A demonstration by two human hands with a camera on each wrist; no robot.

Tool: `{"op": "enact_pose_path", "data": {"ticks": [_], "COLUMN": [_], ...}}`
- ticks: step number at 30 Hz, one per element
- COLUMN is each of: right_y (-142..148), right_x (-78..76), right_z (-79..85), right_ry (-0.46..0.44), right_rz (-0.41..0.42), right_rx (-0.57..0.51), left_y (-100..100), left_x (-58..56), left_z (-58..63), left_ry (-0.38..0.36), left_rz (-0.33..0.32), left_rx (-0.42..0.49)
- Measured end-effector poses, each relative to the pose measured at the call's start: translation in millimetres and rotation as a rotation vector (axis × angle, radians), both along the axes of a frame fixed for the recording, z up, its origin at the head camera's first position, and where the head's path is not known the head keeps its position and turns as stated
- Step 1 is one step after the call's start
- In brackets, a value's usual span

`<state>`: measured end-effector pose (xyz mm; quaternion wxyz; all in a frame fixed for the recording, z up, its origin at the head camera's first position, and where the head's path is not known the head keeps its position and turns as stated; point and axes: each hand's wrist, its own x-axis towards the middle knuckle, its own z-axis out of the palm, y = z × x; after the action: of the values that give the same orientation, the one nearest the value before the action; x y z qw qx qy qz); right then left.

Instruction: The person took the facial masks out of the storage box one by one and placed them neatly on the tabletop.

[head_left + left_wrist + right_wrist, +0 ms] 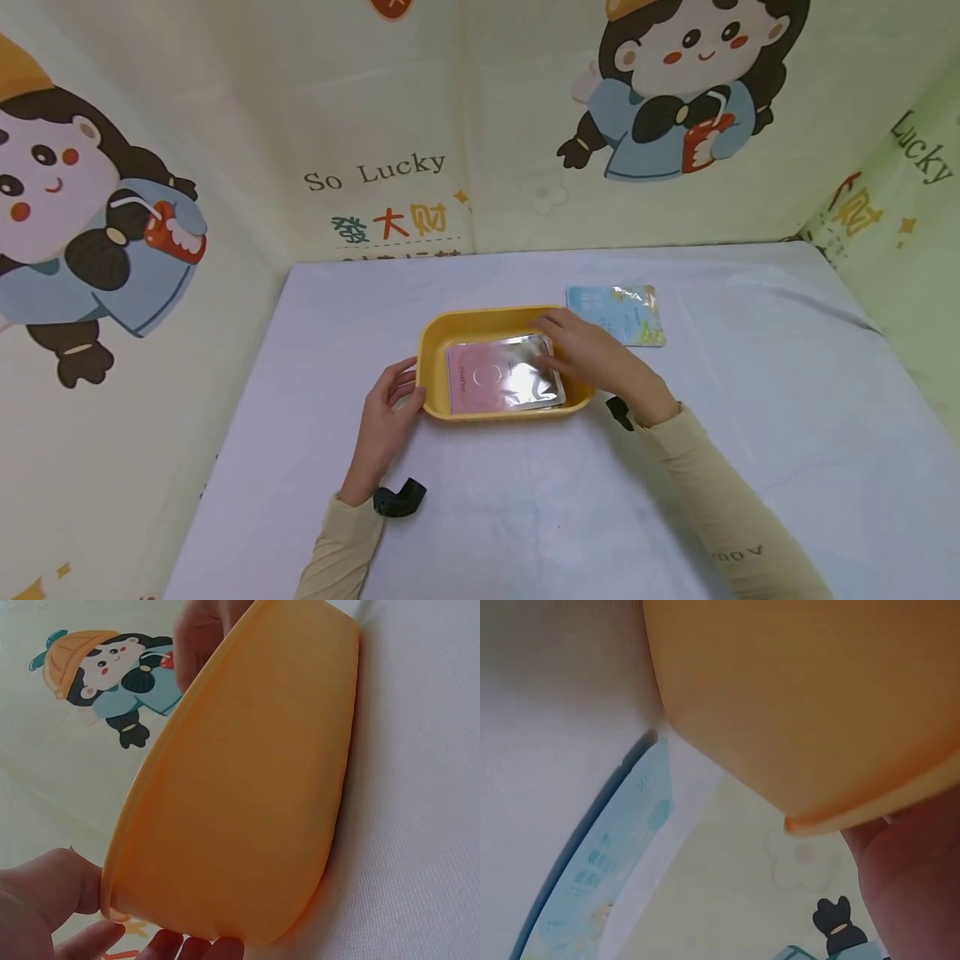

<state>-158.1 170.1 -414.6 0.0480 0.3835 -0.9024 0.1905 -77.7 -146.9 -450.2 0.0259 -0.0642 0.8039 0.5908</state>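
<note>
A yellow plastic tray stands on the white-covered table. Inside it lies a shiny pink flat packet, silvery toward its right end. My left hand grips the tray's left end; in the left wrist view the thumb is at the rim and the fingertips press the outer wall. Over the tray's right side reaches my right hand, its fingers spread above the packet's right end. From the right wrist, the tray wall hides those fingertips and the packet.
Just behind and right of the tray, a light blue packet lies flat on the table. A cream cloth wall with printed cartoon figures rises behind the table's back edge. Black wrist bands sit on both wrists.
</note>
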Motion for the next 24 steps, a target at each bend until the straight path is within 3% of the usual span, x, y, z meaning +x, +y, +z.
{"op": "enact_pose_path", "data": {"ticks": [4,12,24], "right_y": [-3.2,-8.6,-15.8], "right_x": [-0.1,4.2,2.7], "right_z": [-3.4,-6.2,-9.4], "right_ry": [-0.044,-0.222,-0.214], "right_rz": [0.013,-0.009,-0.019], "right_rx": [0.017,0.031,0.112], "left_y": [-1.6,-4.0,-3.2], "left_x": [-0.6,-2.3,-2.3], "left_z": [-0.9,-1.9,-0.4], "left_ry": [0.012,0.009,0.004], "left_rz": [-0.012,-0.026,-0.021], "left_rx": [0.016,0.024,0.014]}}
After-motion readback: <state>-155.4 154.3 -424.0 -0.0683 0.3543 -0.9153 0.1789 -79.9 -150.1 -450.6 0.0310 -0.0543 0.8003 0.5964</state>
